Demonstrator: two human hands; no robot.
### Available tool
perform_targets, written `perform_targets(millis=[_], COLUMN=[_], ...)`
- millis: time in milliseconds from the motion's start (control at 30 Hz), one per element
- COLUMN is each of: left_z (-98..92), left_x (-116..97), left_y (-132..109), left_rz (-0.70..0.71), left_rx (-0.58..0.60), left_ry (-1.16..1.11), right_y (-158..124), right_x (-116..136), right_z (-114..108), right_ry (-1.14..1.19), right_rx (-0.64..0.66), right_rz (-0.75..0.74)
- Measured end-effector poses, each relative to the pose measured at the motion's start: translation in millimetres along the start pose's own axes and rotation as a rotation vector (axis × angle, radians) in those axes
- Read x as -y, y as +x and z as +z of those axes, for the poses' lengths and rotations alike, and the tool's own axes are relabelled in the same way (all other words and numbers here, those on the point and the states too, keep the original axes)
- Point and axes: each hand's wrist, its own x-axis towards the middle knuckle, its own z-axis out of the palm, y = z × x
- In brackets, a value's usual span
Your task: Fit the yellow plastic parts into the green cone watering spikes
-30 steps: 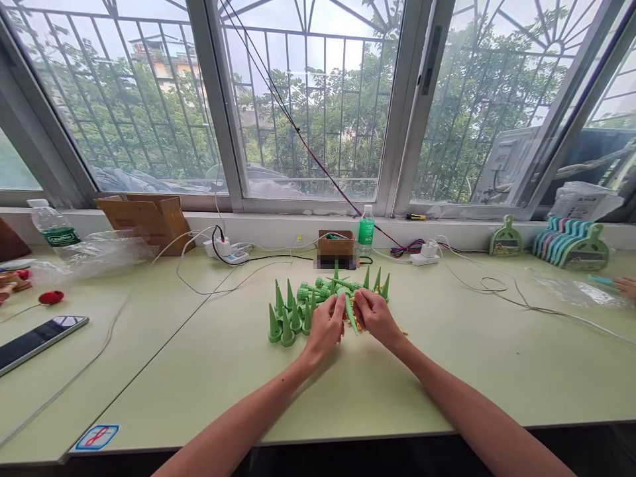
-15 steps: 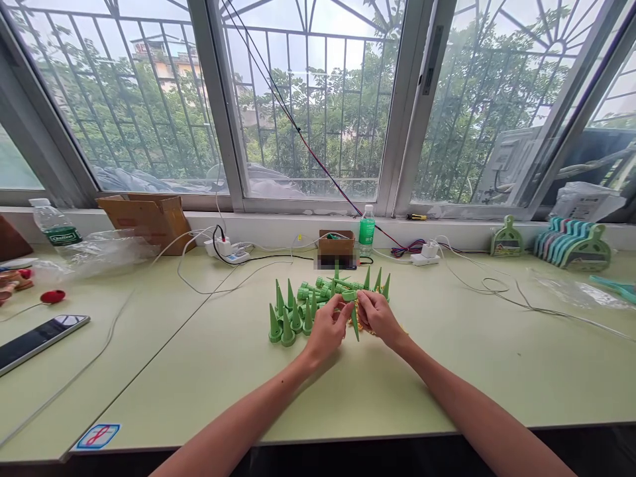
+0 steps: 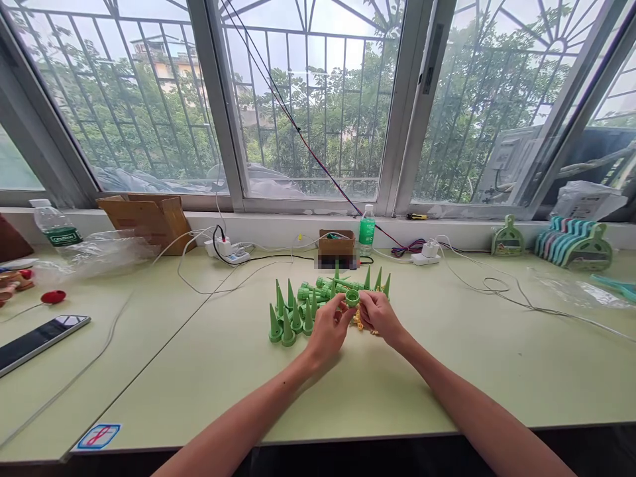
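My left hand (image 3: 328, 328) pinches a green plastic watering spike (image 3: 352, 298) by its round cap. The cap's open end faces me, and the pointed end is hidden. My right hand (image 3: 381, 317) is closed at the cap's right side, its fingertips against or very near the rim; whatever they grip is hidden. Left of my hands, several green spikes (image 3: 287, 331) stand upright on their caps. Behind my hands, more green pieces (image 3: 318, 290) lie in a heap. Small yellow parts (image 3: 360, 322) lie under and beside my right hand.
A small cardboard box (image 3: 336, 244) and a green-labelled bottle (image 3: 366, 230) stand behind the heap. White cables (image 3: 199, 281) cross the table (image 3: 209, 377). A phone (image 3: 42, 341) lies at left. Small dustpans (image 3: 576, 245) stand at back right, near plastic wrapping.
The spike has turned in my fingers: its cap was seen side-on with the point downward, and now the cap's opening faces me. Both hands have stayed almost in place.
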Motion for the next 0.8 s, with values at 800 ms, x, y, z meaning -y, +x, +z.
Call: perform_targets(millis=[800], left_z=[-4.4], left_x=[-11.7], left_y=[3.6], left_rz=[-0.327], left_rx=[0.058], left_ry=[-0.539], right_y=[-7.3], right_x=[4.5], right_z=[0.4], right_ry=[-0.278], right_rx=[0.083], right_rz=[-0.202])
